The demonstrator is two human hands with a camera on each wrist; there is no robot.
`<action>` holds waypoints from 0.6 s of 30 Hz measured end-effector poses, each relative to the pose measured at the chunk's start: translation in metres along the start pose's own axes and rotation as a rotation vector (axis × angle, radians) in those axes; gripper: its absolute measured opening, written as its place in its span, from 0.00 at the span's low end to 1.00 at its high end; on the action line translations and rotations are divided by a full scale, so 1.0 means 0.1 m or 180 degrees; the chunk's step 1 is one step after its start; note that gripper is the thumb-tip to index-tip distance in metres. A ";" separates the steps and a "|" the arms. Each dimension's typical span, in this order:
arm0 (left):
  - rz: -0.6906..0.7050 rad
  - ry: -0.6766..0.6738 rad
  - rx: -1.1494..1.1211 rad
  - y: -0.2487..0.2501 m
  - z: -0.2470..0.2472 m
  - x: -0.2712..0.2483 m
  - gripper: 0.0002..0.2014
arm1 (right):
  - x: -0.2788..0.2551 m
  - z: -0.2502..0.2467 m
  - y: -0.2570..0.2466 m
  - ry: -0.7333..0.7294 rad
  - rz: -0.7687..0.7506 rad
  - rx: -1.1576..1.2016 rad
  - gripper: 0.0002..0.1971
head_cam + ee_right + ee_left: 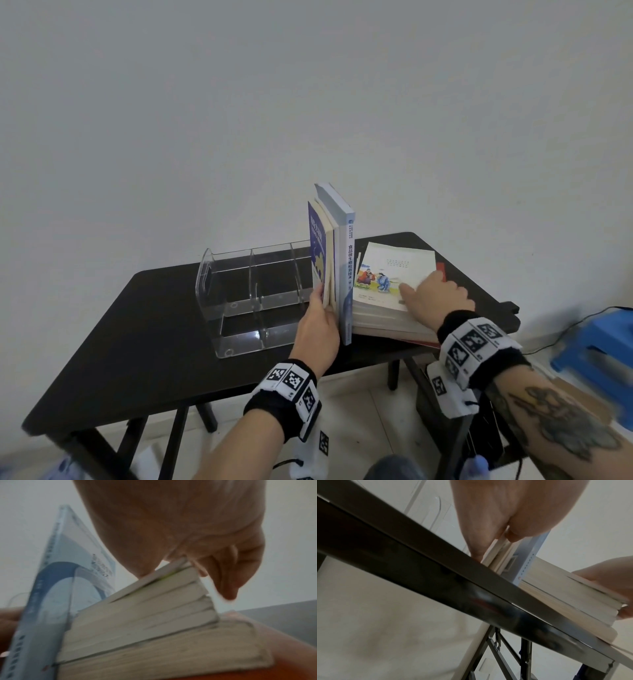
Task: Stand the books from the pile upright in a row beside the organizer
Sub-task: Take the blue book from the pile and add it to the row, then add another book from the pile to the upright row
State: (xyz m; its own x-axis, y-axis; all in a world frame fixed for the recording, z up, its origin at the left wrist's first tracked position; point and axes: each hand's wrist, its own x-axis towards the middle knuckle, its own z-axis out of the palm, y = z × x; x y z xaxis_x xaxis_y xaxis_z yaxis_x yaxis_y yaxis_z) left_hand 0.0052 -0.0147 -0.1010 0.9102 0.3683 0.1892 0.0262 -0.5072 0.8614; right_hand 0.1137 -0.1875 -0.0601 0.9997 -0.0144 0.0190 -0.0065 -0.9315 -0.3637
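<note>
At the left of your black table (137,325) sits the clear acrylic organizer (253,291), its dividers standing upright. Just beside its right end two or three books stand on edge: a dark blue-covered book (317,246), thin pale volumes behind it, and the taller light blue textbook (347,274) with its spine toward you. Your left hand (317,329) grips the thinner books at their near lower edge, fingers on the blue cover and thumb tucked between the page blocks; the left wrist view shows that thumb (513,536) pressed in beside the textbook's spine.

Touching the textbook on its right lies the pile of flat books (387,318), topped by an illustrated children's book (390,274). Your right hand (435,294) rests on that top book's near right corner, thumb flat on the cover and fingers curled over the right edge. A blue stool (599,342) stands off the table's right end.
</note>
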 end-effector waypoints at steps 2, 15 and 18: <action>-0.0023 0.0103 0.0009 0.00 0.03 0.00 0.26 | 0.12 -0.02 0.09 -0.0163 -0.0005 0.0262 0.31; -0.0274 -0.0379 -0.0182 0.08 -0.05 0.04 0.35 | 0.16 -0.37 0.10 0.0483 -0.0344 0.1373 0.15; -0.0253 -0.0483 -0.0233 0.09 -0.05 0.02 0.37 | -0.05 -0.50 -0.07 0.1007 -0.0602 0.2073 0.14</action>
State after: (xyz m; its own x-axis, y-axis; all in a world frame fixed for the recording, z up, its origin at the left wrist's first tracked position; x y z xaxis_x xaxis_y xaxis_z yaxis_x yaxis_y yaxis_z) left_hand 0.0054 -0.0145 -0.0907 0.9585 0.2805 0.0507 0.0754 -0.4209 0.9040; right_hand 0.1081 -0.1991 -0.0113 0.9275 -0.0707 0.3671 0.2780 -0.5261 -0.8037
